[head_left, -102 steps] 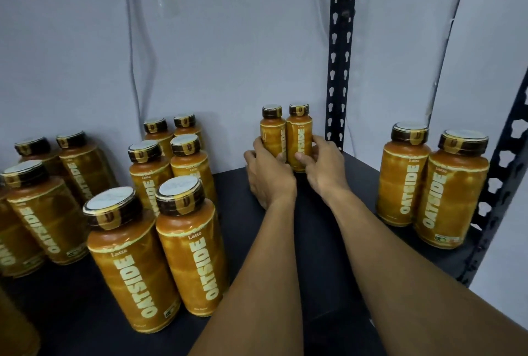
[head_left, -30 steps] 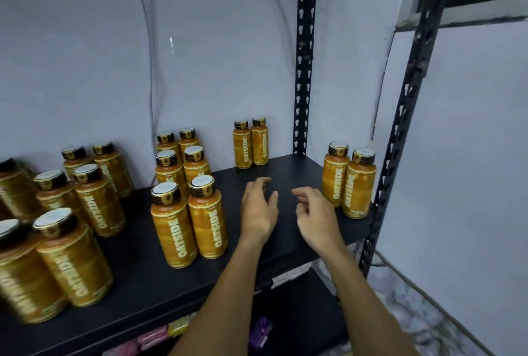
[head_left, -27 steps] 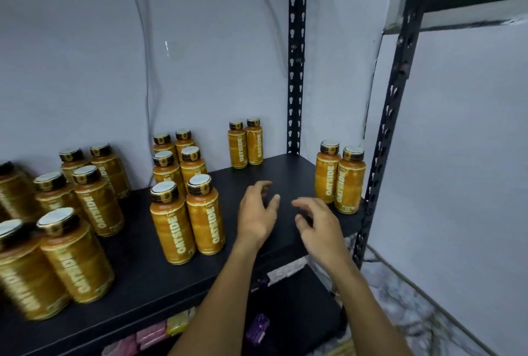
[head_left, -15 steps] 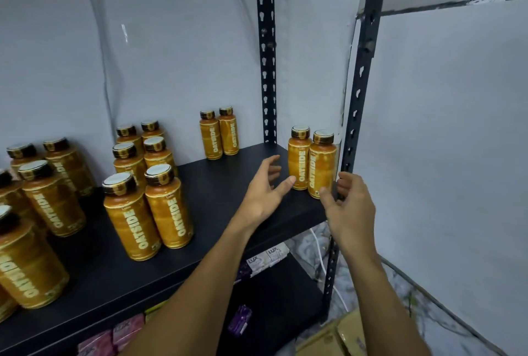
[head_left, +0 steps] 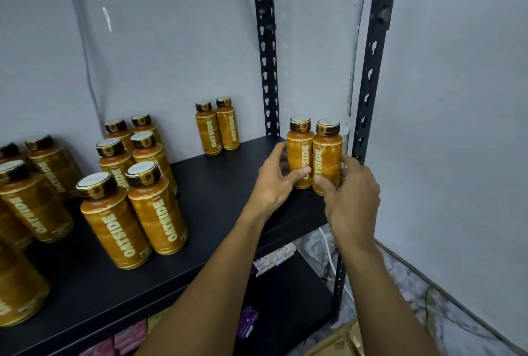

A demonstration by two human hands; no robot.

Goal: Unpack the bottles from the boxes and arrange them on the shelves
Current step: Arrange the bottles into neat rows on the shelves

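Observation:
Two orange Oatside bottles with dark caps stand side by side at the right front corner of the black shelf (head_left: 217,181). My left hand (head_left: 275,181) curls round the left bottle (head_left: 300,149), thumb across its front. My right hand (head_left: 348,192) wraps the right bottle (head_left: 327,152) from its right side. Both bottles stand upright on the shelf. Another pair of bottles (head_left: 217,127) stands at the back against the wall.
Several more Oatside bottles (head_left: 134,212) stand in pairs across the shelf's left and middle. Black perforated uprights (head_left: 371,69) frame the right end. A lower shelf holds small packets (head_left: 125,338). A cardboard box (head_left: 337,341) sits on the floor.
My hands let go of the back pair, drew back, swung right and closed round the two bottles at the shelf's right front corner. The view turned right.

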